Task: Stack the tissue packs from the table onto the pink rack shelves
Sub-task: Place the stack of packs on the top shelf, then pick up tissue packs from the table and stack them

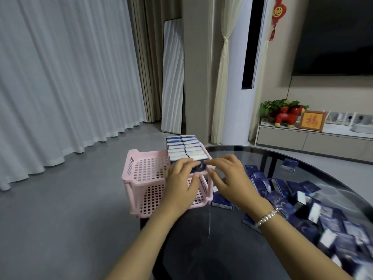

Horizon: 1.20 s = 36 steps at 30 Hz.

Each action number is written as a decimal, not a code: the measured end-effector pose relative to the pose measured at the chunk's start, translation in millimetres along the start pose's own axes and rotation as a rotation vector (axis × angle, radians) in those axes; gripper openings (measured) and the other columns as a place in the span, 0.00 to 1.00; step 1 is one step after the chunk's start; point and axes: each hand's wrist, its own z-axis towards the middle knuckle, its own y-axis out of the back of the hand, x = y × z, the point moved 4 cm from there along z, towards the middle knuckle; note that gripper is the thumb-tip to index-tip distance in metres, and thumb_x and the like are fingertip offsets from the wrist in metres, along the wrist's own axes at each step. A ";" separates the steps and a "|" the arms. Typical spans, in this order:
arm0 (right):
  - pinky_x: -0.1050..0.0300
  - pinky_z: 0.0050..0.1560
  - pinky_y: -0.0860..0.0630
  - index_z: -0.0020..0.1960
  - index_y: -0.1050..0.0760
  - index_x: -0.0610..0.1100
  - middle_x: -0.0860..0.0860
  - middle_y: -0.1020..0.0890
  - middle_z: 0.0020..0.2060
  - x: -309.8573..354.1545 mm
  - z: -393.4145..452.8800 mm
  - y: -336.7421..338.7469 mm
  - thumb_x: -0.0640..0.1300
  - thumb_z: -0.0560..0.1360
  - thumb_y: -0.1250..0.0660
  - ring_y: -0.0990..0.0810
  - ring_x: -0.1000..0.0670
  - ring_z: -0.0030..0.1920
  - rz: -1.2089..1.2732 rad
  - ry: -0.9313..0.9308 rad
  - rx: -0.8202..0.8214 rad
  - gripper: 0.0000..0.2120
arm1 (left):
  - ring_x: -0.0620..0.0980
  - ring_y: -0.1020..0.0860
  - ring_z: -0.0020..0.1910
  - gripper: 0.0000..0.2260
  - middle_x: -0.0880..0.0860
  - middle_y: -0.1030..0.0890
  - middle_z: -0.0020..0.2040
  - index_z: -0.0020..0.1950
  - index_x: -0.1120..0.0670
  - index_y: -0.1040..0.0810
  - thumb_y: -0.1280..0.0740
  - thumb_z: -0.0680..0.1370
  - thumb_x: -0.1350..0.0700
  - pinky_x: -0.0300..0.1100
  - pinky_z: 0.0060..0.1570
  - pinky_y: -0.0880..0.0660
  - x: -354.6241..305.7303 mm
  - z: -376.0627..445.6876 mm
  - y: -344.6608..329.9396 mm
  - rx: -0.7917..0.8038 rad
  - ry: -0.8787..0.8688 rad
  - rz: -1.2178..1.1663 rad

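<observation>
Head view looks down on a pink perforated plastic rack (145, 174) with 2 visible tiers, standing at the far left edge of a dark round glass table (201, 249). On the right side of its top shelf, blue and white tissue packs (184, 147) stand on edge in 2 rows running from near to far, packed tight so each pack props up the one behind it; the left part of that shelf shows only bare mesh. The left hand (181, 178) and the right hand (228, 176) meet at the near end of those rows. The left fingers curl over the top of the nearest dark blue pack (198, 168) with the thumb lying below it along the shelf's front rim, so that hand appears clamped on the pack; the right fingers lie fairly straight and together, tips pressing the same pack from the right. My reading is that the pack is being squeezed flush against the row so it stays upright and leaves no gap. A loose heap of dark blue tissue packs (302, 203) sprawls over the right side of the table, well apart from the rack, so most of the work looks undone. The lower shelf seems to hold nothing, though the hands cover part of it. A white bead bracelet (266, 217) circles the right wrist. White curtains (60, 77) hang far left.
</observation>
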 end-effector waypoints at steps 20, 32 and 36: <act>0.72 0.41 0.34 0.60 0.24 0.53 0.63 0.28 0.44 -60.8 -246.5 58.4 0.48 0.75 0.34 0.30 0.61 0.40 -0.090 -0.397 0.243 0.14 | 0.38 0.27 0.45 0.09 0.40 0.25 0.49 0.57 0.44 0.23 0.38 0.79 0.47 0.40 0.63 0.34 -81.0 -167.5 -139.5 0.524 0.223 -0.139; 0.66 0.49 0.29 0.67 0.30 0.53 0.57 0.28 0.53 -71.2 -280.4 45.0 0.49 0.72 0.30 0.25 0.57 0.45 -0.004 -0.637 0.195 0.24 | 0.47 0.29 0.57 0.18 0.46 0.28 0.55 0.57 0.48 0.26 0.27 0.70 0.46 0.42 0.59 0.29 -73.3 -178.8 -166.0 0.694 0.307 -0.103; 0.71 0.48 0.32 0.66 0.29 0.52 0.57 0.25 0.54 -69.7 -270.7 43.1 0.44 0.72 0.29 0.26 0.59 0.44 0.063 -0.587 0.123 0.23 | 0.46 0.23 0.49 0.19 0.47 0.23 0.51 0.56 0.51 0.31 0.26 0.71 0.52 0.40 0.50 0.27 -70.8 -169.7 -164.8 0.666 0.391 -0.261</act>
